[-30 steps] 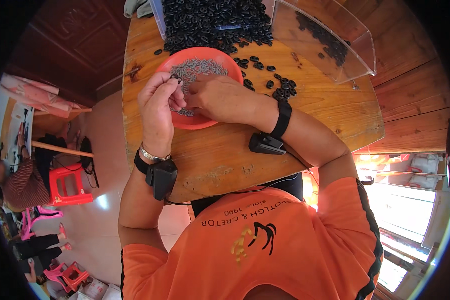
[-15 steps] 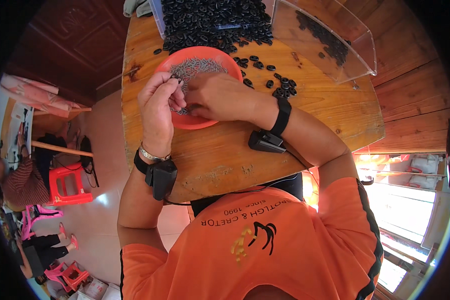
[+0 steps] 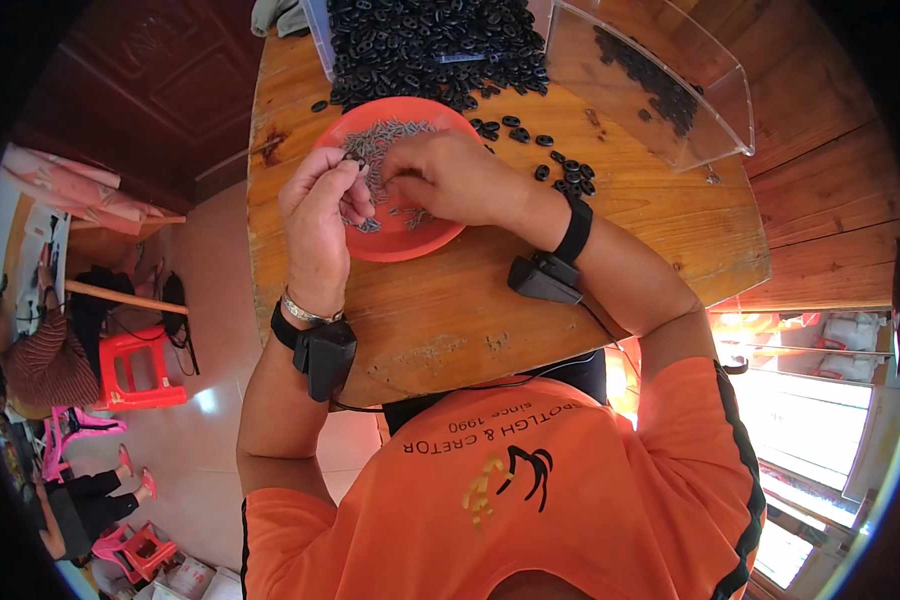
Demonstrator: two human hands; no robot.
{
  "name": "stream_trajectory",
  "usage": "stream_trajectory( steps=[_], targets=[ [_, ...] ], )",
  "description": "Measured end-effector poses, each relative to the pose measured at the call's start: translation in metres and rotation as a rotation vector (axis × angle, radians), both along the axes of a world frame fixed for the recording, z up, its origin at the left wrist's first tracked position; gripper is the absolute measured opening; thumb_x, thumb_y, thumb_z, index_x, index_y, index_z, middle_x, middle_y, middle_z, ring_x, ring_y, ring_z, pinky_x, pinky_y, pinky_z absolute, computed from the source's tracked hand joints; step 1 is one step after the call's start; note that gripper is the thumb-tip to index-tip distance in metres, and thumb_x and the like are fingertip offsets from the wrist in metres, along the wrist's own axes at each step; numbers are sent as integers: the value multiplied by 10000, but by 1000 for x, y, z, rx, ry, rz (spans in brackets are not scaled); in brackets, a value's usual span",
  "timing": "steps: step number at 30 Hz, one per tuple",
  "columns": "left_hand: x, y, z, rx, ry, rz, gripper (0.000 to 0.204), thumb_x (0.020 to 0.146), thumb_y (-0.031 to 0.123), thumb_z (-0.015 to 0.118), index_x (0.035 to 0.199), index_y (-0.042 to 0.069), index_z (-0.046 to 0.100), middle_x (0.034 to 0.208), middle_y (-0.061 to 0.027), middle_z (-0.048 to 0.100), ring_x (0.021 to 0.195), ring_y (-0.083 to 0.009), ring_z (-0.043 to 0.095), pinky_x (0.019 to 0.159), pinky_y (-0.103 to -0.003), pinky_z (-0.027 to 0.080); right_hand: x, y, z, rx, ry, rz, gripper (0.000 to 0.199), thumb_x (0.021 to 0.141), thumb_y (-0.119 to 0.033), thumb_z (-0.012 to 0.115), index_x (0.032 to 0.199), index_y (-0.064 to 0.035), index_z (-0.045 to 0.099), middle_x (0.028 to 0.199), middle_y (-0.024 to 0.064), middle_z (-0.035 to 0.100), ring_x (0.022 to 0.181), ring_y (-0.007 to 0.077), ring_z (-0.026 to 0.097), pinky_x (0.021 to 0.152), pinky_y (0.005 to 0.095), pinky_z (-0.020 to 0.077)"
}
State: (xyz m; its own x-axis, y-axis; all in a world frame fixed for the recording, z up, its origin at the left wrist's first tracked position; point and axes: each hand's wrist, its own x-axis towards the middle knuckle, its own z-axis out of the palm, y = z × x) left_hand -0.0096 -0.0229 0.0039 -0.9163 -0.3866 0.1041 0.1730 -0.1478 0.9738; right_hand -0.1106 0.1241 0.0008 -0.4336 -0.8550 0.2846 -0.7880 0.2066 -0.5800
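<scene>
An orange-red plastic bowl (image 3: 410,240) on the wooden table holds a heap of small grey screw-like pieces (image 3: 402,130). At its left edge my left hand (image 3: 315,200) is closed, pinching a small black oval piece (image 3: 355,158) between thumb and forefinger. My right hand (image 3: 450,178) hangs over the bowl's right half with its fingers curled together; whatever they hold, if anything, is hidden. A strip of grey pieces shows between the two hands.
Black oval two-holed pieces (image 3: 435,50) fill a tipped clear bin beyond the bowl and spill onto the table (image 3: 450,340). More loose ones (image 3: 570,175) lie at right. A clear plastic lid or box (image 3: 660,80) stands far right. Other people sit at the left.
My right hand has drawn a little to the right, away from my left hand, baring more of the grey pieces. My left hand keeps its pinch nearly in place.
</scene>
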Motion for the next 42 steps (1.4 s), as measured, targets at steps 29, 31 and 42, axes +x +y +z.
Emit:
stream_trajectory(
  steps=[29,31,42],
  targets=[
    [2,7,-2,-175,-97,-99,114,888,137,536,847,38,574,651,21,522,583,-46,482,525,-193,391,-12,14,15,-221,-469,58,94,889,-100,568,904,-7,574,783,24,603,725,71,541,676,227,467],
    [3,9,-2,-201,-78,-111,120,890,140,536,849,33,571,652,22,516,585,-49,479,527,-197,390,-9,16,19,-147,-308,70,112,900,-116,544,891,-6,557,760,26,594,699,80,541,649,238,467],
    [6,12,0,-351,-24,-144,118,894,116,509,838,17,540,633,2,508,581,-69,477,531,-228,398,-11,19,18,-201,-189,108,162,925,-175,545,886,-18,540,714,64,593,638,157,580,602,284,474]
  ],
)
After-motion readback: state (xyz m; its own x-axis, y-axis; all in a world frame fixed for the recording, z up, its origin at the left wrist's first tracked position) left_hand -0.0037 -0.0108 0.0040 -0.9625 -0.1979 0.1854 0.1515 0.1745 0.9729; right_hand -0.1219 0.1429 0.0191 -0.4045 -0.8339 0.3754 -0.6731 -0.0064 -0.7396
